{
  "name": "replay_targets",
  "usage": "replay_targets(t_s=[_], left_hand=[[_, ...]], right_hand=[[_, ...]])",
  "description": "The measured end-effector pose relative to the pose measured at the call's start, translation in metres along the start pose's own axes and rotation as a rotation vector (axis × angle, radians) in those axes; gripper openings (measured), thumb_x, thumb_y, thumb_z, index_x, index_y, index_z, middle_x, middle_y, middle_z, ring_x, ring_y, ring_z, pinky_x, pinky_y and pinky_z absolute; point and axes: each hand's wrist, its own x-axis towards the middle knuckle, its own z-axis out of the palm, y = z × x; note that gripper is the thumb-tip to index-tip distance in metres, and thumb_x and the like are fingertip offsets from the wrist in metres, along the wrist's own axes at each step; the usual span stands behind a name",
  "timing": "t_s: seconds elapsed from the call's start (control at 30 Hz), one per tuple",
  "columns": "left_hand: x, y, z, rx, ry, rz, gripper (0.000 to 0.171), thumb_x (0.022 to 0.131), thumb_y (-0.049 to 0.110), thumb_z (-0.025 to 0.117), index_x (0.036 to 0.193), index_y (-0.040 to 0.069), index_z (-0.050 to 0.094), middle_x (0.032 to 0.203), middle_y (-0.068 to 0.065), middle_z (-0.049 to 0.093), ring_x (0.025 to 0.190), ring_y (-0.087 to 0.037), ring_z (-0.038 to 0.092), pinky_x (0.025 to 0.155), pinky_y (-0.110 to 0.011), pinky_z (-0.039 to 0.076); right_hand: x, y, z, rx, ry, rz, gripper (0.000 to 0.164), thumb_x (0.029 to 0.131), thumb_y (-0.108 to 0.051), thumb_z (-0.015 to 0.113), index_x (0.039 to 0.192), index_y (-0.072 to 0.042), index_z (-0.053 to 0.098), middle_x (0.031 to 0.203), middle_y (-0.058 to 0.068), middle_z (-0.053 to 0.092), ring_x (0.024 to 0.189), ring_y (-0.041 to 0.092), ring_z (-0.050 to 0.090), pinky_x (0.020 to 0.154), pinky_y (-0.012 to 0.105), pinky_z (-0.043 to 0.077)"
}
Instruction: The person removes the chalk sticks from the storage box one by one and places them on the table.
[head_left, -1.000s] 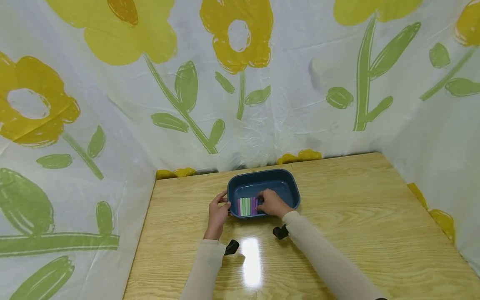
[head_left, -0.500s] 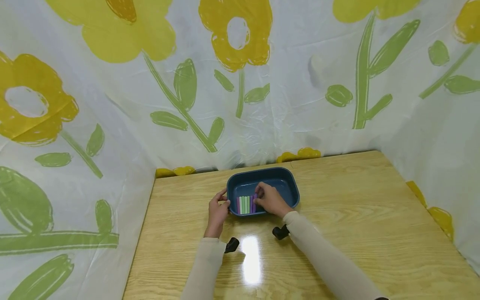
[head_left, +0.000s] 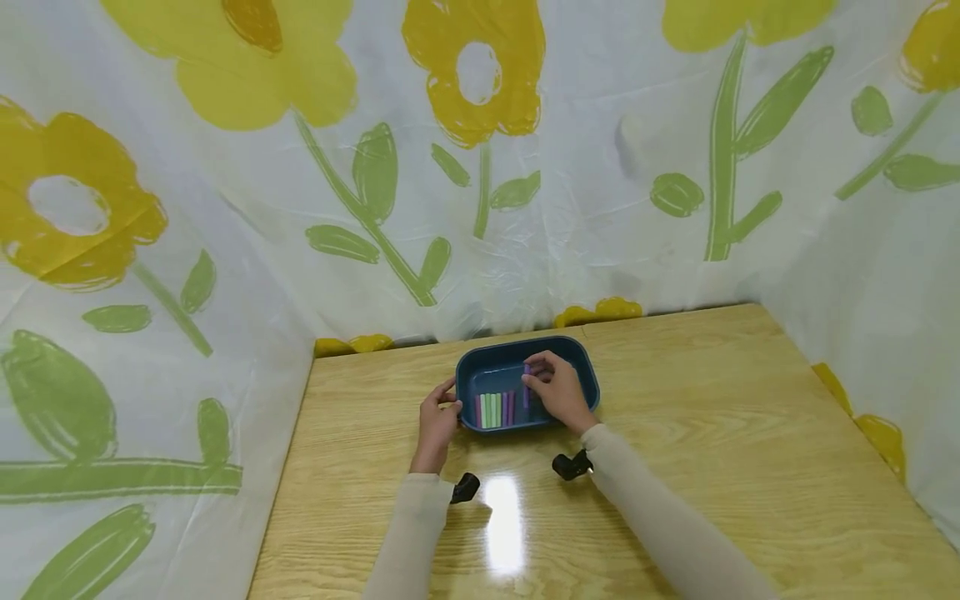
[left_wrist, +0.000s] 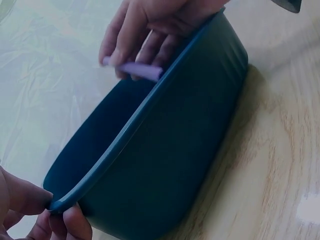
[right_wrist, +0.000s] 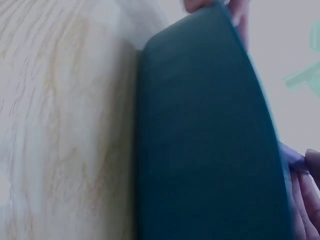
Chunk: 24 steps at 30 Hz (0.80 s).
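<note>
A dark blue plastic basin (head_left: 487,380) sits on the wooden table in the head view. My left hand (head_left: 437,422) pinches its left rim, thumb on one side and fingers on the other, as the left wrist view shows. Between thumb and fingers of my right hand (head_left: 561,393) is a purple chalk stick (left_wrist: 135,69), raised inside the basin near rim height. To its left, along the basin's near side, several chalk sticks (head_left: 491,410) lie in a row: a pinkish one at the left, pale green ones in the middle, purple ones at the right.
The wooden table (head_left: 712,400) extends to both sides and in front of the basin. Behind and beside it hangs a white sheet (head_left: 585,208) with printed yellow flowers. A black wrist mount (head_left: 465,488) juts from the left sleeve, and another black mount (head_left: 572,465) from the right.
My right hand has drawn a purple chalk stick from the row's right end and moved right and slightly up with it. The left hand keeps its grip on the rim.
</note>
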Motion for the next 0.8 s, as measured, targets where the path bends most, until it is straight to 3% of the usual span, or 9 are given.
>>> replay_targets(t_s=[0.17, 0.37, 0.53, 0.63, 0.8], left_hand=[[0.0, -0.001, 0.001, 0.001, 0.005, -0.01, 0.047, 0.102, -0.008, 0.051, 0.148, 0.0, 0.058, 0.11, -0.013, 0.051, 0.074, -0.017, 0.049, 0.062, -0.028, 0.047], [-0.001, -0.002, -0.001, 0.005, 0.007, -0.016, 0.047, 0.103, -0.007, 0.051, 0.149, 0.001, 0.058, 0.112, -0.012, 0.051, 0.074, -0.017, 0.049, 0.062, -0.028, 0.046], [-0.001, 0.0, -0.001, 0.009, 0.011, -0.025, 0.048, 0.103, -0.007, 0.051, 0.149, 0.002, 0.059, 0.113, -0.013, 0.052, 0.076, -0.017, 0.049, 0.064, -0.028, 0.047], [-0.001, 0.0, 0.0, 0.011, 0.014, -0.025, 0.048, 0.103, -0.007, 0.052, 0.149, 0.002, 0.059, 0.115, -0.014, 0.053, 0.077, -0.018, 0.05, 0.064, -0.029, 0.048], [-0.001, 0.0, 0.0, 0.003, 0.018, -0.022, 0.048, 0.102, -0.007, 0.052, 0.149, 0.002, 0.059, 0.114, -0.014, 0.053, 0.076, -0.017, 0.049, 0.063, -0.029, 0.048]], right_hand=[[-0.003, -0.002, -0.018, 0.066, 0.061, -0.001, 0.026, 0.097, 0.005, 0.071, 0.123, 0.008, 0.067, 0.104, 0.022, 0.07, 0.077, 0.016, 0.07, 0.067, 0.027, 0.062], [-0.007, -0.001, -0.054, 0.119, 0.117, 0.012, 0.028, 0.1, 0.003, 0.069, 0.126, 0.011, 0.065, 0.107, 0.027, 0.067, 0.079, 0.007, 0.068, 0.068, 0.024, 0.061], [-0.011, 0.009, -0.091, 0.148, 0.159, 0.045, 0.032, 0.103, -0.001, 0.067, 0.132, 0.011, 0.062, 0.109, 0.019, 0.066, 0.082, 0.004, 0.069, 0.072, 0.03, 0.064], [-0.015, 0.02, -0.114, 0.149, 0.18, 0.066, 0.034, 0.104, 0.0, 0.065, 0.136, 0.011, 0.06, 0.112, 0.017, 0.064, 0.084, 0.003, 0.069, 0.074, 0.033, 0.064], [-0.023, 0.043, -0.146, 0.063, 0.181, 0.121, 0.038, 0.105, -0.003, 0.063, 0.139, 0.013, 0.057, 0.119, 0.028, 0.062, 0.084, 0.0, 0.067, 0.073, 0.029, 0.063]])
